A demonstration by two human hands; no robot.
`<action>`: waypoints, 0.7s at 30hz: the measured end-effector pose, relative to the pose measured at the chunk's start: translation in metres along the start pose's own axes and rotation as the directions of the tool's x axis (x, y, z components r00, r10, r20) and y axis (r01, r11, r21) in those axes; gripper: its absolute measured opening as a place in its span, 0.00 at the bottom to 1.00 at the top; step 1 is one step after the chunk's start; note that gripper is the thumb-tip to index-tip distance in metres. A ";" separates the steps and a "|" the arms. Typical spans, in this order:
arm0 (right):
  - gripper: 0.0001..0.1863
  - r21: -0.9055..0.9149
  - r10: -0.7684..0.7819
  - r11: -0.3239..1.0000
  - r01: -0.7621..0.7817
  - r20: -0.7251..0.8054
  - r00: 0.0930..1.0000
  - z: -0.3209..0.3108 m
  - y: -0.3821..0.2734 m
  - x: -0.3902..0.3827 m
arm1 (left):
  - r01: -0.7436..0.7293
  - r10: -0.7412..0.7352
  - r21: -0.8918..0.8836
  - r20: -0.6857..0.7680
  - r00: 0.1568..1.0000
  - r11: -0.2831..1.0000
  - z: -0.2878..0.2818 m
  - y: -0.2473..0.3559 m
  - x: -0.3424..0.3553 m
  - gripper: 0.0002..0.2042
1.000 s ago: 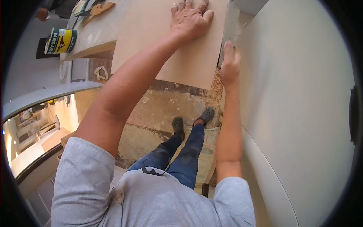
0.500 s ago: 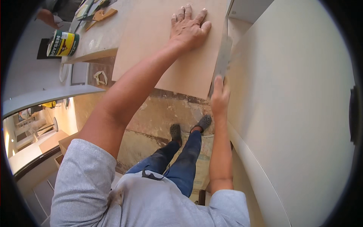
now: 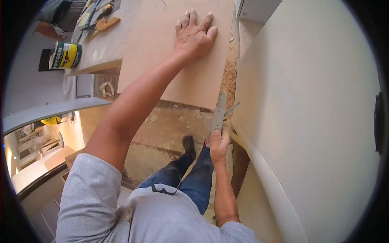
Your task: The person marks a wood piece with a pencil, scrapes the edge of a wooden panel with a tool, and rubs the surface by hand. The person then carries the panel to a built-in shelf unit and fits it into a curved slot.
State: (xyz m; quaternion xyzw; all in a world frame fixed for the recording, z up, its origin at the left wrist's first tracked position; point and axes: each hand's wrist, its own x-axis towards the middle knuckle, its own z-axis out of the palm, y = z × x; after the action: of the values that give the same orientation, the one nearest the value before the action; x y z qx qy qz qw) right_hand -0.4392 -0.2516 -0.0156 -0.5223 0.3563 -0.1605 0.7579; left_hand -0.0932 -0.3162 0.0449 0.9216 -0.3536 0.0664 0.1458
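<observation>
My left hand (image 3: 195,35) lies flat with its fingers spread on a pale brown wooden board (image 3: 178,81). Gripped in my right hand (image 3: 219,146) is a long, flat, grey hand plane (image 3: 219,111), with a thin bluish piece sticking out at its side. The front end of the plane is at the board's near right corner, and its rear points toward me. Curled wood shavings (image 3: 230,77) lie along the board's right edge. My right palm and most of its fingers are hidden.
A large pale panel (image 3: 308,101) stands close on the right. On the bench (image 3: 99,54) at left are a green and yellow paint can (image 3: 65,55) and a wooden-handled handsaw (image 3: 107,23). Another person's arm (image 3: 48,30) shows at upper left. A grey ledge (image 3: 56,108) crosses the left side.
My right hand has drawn the plane back toward me from along the board's right edge, uncovering shavings there. My left hand stays flat on the board; the view has shifted slightly.
</observation>
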 end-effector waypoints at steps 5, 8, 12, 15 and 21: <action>0.18 -0.116 0.026 0.993 -0.036 -0.090 0.996 -0.022 0.009 0.053 | 0.025 -0.025 0.000 0.024 0.999 1.000 -0.002 0.001 0.005 0.32; 0.20 -0.021 0.028 0.999 -0.030 -0.096 0.995 -0.002 -0.018 0.068 | 0.031 -0.032 0.012 0.036 0.999 0.999 -0.004 0.001 0.005 0.32; 0.22 -0.225 -0.257 0.947 0.229 -0.105 0.961 0.016 -0.068 0.136 | 0.001 -0.002 0.025 0.027 1.000 1.000 0.002 0.005 0.006 0.32; 0.24 -0.242 -0.370 0.906 0.347 -0.055 0.928 0.034 -0.102 0.197 | 0.014 -0.015 0.017 0.037 0.999 1.000 -0.001 0.004 0.006 0.32; 0.28 -0.033 -0.242 0.970 0.241 -0.026 0.970 0.046 -0.149 0.342 | 0.019 -0.020 0.028 0.046 0.999 0.999 0.000 0.010 0.008 0.31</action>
State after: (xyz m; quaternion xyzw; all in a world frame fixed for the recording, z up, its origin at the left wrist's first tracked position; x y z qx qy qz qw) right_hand -0.1497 -0.4911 0.0014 -0.5704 0.3036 -0.2542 0.7196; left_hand -0.0939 -0.3283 0.0490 0.9282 -0.3469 0.0486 0.1253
